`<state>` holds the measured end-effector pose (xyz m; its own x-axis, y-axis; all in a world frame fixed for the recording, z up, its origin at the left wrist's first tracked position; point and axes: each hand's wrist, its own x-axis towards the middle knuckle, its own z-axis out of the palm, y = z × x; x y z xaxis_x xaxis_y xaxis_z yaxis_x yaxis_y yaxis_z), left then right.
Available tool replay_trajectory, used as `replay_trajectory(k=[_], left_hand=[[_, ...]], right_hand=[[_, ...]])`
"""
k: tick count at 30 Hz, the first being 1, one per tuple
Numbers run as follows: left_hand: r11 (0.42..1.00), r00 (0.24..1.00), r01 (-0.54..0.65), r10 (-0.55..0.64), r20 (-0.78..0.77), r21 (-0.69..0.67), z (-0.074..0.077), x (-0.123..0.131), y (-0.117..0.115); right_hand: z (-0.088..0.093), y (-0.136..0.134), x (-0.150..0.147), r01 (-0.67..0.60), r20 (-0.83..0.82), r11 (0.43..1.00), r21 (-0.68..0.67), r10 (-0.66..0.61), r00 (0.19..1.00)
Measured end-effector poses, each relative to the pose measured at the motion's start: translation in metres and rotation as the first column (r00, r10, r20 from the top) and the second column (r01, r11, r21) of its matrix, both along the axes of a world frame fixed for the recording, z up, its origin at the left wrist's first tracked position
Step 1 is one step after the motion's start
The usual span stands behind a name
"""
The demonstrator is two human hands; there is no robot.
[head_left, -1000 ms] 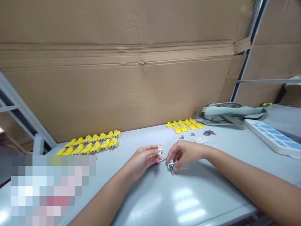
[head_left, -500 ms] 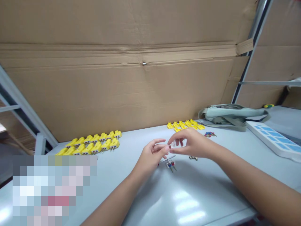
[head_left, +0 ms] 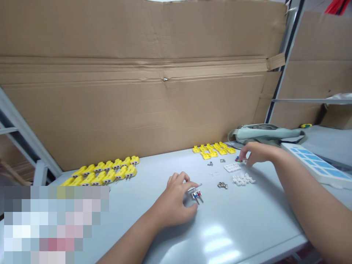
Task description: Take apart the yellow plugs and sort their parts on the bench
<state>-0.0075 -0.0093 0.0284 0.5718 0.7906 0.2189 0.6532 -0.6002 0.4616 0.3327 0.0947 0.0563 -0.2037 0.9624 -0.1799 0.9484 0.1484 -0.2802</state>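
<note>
My left hand (head_left: 176, 201) rests low over the table with its thumb and index finger apart. In the gap between them lies a small plug insert (head_left: 197, 194) with two metal pins and blue and red parts. A thin metal shaft (head_left: 195, 187), like a screwdriver's, shows beside the index finger; its other end is hidden under the hand. My right hand (head_left: 254, 154) reaches down at the small blue and red pins (head_left: 238, 159), fingers bent and slightly apart. It covers part of that pile.
Rows of yellow plugs (head_left: 99, 178) stand at left, yellow half shells (head_left: 210, 147) at the back. White plastic parts (head_left: 243, 179), small metal pieces (head_left: 222, 185) and clear bits (head_left: 213, 173) lie mid-table. A bag (head_left: 264, 134) and a white-and-blue board (head_left: 316, 161) lie at right.
My hands were together over a small clear piece and have parted. The right moved right to the coloured pins. The left turned and spread round the insert. The view shifted slightly.
</note>
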Motion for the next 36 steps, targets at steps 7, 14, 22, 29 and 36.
replay_trajectory(k=[7,14,22,29,36], left_hand=[[0.999,0.998,0.009,-0.01,-0.06,-0.031,0.002,0.0,0.0],[1.0,0.995,0.003,-0.005,-0.098,-0.025,0.001,-0.001,0.0],[0.999,0.995,0.006,-0.01,-0.103,-0.039,-0.001,-0.002,0.003],[1.0,0.998,0.003,-0.004,-0.064,-0.017,-0.001,-0.001,0.002],[1.0,1.0,0.001,-0.001,0.008,0.019,-0.001,-0.002,0.005]], right_hand=[[-0.013,0.009,-0.012,-0.007,0.106,1.0,-0.009,0.008,0.994],[-0.015,0.008,-0.015,-0.035,0.069,0.999,-0.01,0.036,0.997],[-0.011,0.002,-0.022,-0.061,0.064,0.997,-0.053,0.064,0.996],[0.008,-0.023,-0.053,-0.041,-0.002,0.978,0.206,0.042,0.999],[-0.005,-0.069,-0.136,-0.494,-0.202,0.85,0.183,0.524,0.827]])
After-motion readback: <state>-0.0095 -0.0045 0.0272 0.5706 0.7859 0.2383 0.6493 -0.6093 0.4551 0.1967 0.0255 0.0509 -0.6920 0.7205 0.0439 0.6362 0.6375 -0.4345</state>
